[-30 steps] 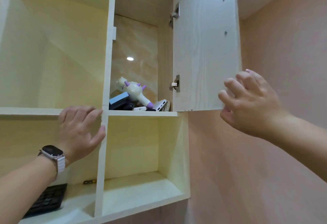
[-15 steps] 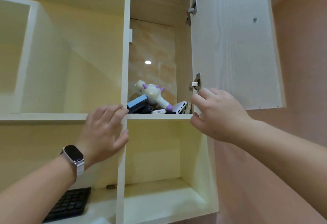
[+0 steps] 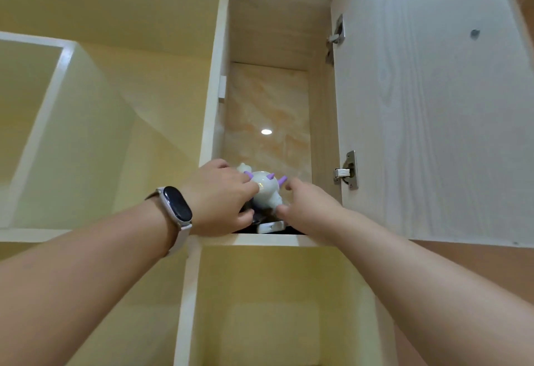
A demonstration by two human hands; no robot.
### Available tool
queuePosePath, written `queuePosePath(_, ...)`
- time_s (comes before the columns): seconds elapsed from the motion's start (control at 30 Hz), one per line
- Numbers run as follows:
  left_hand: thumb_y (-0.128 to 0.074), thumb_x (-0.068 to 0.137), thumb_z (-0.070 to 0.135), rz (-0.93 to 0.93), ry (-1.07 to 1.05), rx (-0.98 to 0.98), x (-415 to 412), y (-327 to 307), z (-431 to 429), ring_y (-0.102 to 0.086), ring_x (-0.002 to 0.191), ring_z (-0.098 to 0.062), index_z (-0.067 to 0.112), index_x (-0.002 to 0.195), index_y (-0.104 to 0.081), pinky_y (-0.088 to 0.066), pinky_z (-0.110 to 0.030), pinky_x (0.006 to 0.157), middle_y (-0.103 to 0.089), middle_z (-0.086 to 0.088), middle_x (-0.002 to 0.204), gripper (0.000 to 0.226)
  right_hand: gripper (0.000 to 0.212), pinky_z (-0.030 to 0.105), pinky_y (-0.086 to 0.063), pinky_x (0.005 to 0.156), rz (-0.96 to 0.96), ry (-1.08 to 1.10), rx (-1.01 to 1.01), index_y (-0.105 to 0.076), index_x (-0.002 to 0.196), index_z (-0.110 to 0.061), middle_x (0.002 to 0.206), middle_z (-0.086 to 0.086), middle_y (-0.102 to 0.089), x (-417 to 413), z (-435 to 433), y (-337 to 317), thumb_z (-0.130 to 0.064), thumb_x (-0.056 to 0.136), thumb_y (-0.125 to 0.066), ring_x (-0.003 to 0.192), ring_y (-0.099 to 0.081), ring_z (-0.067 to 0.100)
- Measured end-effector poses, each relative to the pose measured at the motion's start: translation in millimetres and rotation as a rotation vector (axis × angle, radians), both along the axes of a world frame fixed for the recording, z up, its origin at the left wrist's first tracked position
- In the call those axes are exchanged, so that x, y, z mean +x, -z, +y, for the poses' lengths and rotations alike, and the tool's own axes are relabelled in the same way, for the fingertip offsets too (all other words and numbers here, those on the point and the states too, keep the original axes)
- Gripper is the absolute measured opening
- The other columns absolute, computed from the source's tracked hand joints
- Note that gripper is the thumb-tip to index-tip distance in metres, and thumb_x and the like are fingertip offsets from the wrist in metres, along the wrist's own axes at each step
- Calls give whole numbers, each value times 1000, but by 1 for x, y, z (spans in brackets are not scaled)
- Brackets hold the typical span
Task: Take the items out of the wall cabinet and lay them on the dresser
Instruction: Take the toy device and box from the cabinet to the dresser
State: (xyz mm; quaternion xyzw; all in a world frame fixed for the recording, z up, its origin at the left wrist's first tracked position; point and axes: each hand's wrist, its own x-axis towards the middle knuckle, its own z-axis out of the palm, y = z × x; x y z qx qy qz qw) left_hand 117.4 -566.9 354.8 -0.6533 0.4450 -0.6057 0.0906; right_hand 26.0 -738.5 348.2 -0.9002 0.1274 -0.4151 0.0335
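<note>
Lift toy [image 3: 264, 194] clear of shelf [image 3: 268, 239] front edge, left hand [image 3: 221, 201] and right hand [image 3: 307, 209] cupped loosely round it, grip unconfirmed.

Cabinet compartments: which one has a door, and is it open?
The upper compartment both hands reach into; its wood-grain door hangs open on the right. The others are doorless cubbies.

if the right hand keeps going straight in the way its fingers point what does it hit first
Most likely the white toy with purple spikes. The right hand points into the open cabinet and its fingertips look right beside the toy; whether they already touch is unclear.
</note>
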Motion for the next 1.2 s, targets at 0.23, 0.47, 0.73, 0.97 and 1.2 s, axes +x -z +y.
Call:
queuePosePath(0.23, -32, 95, 45, 89, -388, 35, -14, -16, -21, -35, 50, -14, 20, 84, -56, -23, -29, 51, -41, 5, 61, 36, 62, 31, -47, 69, 123, -7, 74, -42, 133, -5, 104, 10, -65, 50, -16, -17, -35, 82, -60, 91, -60, 28)
queuePosePath(0.47, -34, 97, 45, 125, -407, -32, -6, -19, -27, -37, 51, -14, 20, 72, -47, -23, -27, 48, -44, 4, 62, 38, 44, 33, -38, 75, 311, 136, 11, -51, 129, -1, 111, 18, -56, 63, -18, -24, -29, 95, -48, 92, -49, 30)
queuePosePath(0.73, -45, 87, 26, -39, -69, -137, -4, -6, -20, -46, 40, -28, 15, 78, -50, -14, -21, 42, -53, 1, 53, 15, 21, 30, -45, 70, 83, -9, 97, -64, 104, -14, 95, 7, -65, 41, -11, -18, -16, 89, -49, 86, -60, 27)
queuePosePath(0.97, -38, 93, 36, -68, 155, -185, -12, 6, -7, -36, 37, -27, 11, 73, -48, -12, -20, 41, -46, -1, 53, 33, 21, 33, -38, 58, -400, -280, 237, -47, 113, -12, 101, 8, -58, -10, 4, -3, -17, 92, -47, 82, -54, 26)
queuePosePath(1.2, -51, 79, 10, -103, 252, -203, -22, 28, 18, -54, 53, -30, 1, 96, -62, -26, -27, 35, -59, -8, 71, 23, 12, 26, -41, 56, -681, -589, 454, -53, 93, -23, 76, -4, -61, -35, 32, 37, -17, 83, -56, 60, -49, 15)
